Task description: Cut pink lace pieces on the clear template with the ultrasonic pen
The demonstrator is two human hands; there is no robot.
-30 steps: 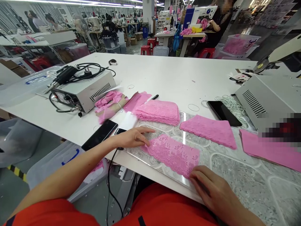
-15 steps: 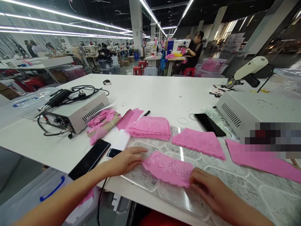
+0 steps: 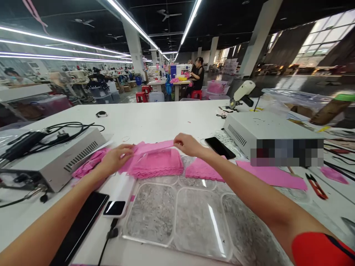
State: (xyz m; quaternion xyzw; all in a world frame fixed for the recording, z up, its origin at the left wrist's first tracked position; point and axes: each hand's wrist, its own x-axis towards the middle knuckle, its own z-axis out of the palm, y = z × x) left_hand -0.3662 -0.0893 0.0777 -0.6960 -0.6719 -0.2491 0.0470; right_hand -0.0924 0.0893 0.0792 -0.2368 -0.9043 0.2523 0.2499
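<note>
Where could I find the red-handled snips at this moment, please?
In the head view, the red-handled snips lie at the right, between the flat pink sheet and a small pink piece.

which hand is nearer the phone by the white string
Right. The right hand is just left of the phone, pinching the right end of a pink piece; the left hand is farther left, at that piece's other end.

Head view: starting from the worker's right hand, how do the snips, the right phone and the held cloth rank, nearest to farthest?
1. Held cloth: at the right hand's fingertips, to its left.
2. Right phone: just to the hand's right.
3. Snips: far to the right.
</note>
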